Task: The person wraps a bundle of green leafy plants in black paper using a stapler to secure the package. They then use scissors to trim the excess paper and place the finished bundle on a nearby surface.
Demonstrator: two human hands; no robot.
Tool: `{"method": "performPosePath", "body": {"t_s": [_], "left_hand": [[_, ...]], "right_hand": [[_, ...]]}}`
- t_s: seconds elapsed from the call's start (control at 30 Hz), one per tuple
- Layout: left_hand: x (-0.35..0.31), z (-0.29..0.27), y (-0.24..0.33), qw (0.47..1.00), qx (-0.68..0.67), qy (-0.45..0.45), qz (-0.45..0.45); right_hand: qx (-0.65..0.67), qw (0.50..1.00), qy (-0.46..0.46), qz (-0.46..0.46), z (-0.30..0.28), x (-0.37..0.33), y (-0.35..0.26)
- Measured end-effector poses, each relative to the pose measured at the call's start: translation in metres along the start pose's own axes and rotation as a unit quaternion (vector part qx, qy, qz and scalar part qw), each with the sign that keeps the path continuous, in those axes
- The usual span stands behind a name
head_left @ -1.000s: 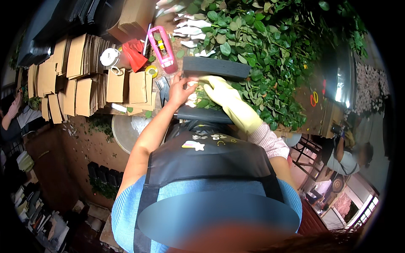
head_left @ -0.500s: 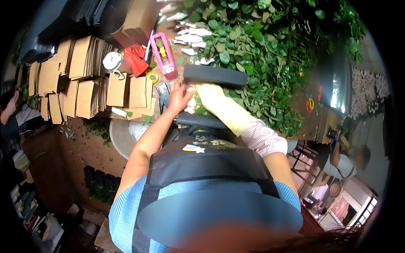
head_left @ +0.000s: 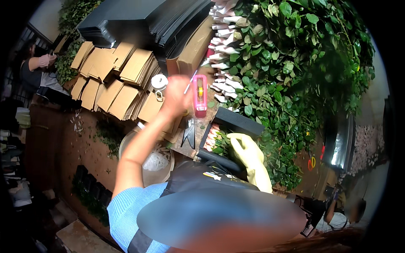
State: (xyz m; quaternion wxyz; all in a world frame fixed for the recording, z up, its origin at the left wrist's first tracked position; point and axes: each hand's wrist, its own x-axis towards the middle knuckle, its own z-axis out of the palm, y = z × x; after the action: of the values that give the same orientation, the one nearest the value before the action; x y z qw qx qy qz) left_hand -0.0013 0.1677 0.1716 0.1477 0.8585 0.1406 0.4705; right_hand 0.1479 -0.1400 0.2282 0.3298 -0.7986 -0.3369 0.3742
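Observation:
My bare left hand point(head_left: 176, 96) is smeared by motion beside a pink tape dispenser point(head_left: 200, 97). A thin pale stick point(head_left: 190, 82) runs up from next to it; whether the hand holds the stick is hidden. My right hand point(head_left: 248, 152), in a pale yellow glove, has bent fingers closed on a leafy bunch of flowers point(head_left: 220, 144). The pale pink heads point left. This bunch lies in a black trough point(head_left: 238, 121) with raised sides, at the table's near edge. Black-handled shears point(head_left: 189, 134) lie left of the trough.
Stacked cardboard pieces point(head_left: 137, 67) and a lidded white cup point(head_left: 159, 81) stand left. Black sheets point(head_left: 126, 19) are piled behind. A big heap of leafy stems point(head_left: 291, 80) with white-sleeved heads point(head_left: 223, 55) fills the right. Below the table's left edge sits a round bin point(head_left: 171, 162). Other people work at both sides.
My left hand has left the trough and moved left and away to beside the tape dispenser. The gloved hand remains at the trough. The whole view has shifted and turned.

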Motion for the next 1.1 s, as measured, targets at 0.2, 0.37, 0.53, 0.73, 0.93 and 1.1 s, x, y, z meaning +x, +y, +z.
{"method": "performPosePath", "body": {"t_s": [0.2,0.37,0.53,0.73,0.93,1.1], "left_hand": [[0.185,-0.122,-0.089,0.868,0.493,0.024,-0.047],[0.215,-0.176,-0.032,0.942,0.312,-0.088,-0.090],[0.162,-0.159,0.069,0.937,0.105,0.320,0.097],[0.019,-0.032,0.160,0.954,0.012,-0.096,0.283],[-0.081,0.023,0.107,0.969,-0.054,-0.142,-0.192],[-0.163,0.064,0.080,0.772,-0.227,-0.401,-0.438]], "right_hand": [[-0.018,0.994,0.060,-0.085,0.005,-0.016,-0.002],[-0.008,0.992,0.060,-0.114,0.008,-0.016,-0.003],[0.241,0.960,-0.005,-0.143,0.006,-0.007,-0.032],[0.171,0.980,0.056,-0.080,-0.038,0.008,-0.048],[0.295,0.955,0.038,0.024,-0.033,0.032,0.102],[-0.160,0.936,-0.046,0.309,-0.039,0.042,0.099]]}}
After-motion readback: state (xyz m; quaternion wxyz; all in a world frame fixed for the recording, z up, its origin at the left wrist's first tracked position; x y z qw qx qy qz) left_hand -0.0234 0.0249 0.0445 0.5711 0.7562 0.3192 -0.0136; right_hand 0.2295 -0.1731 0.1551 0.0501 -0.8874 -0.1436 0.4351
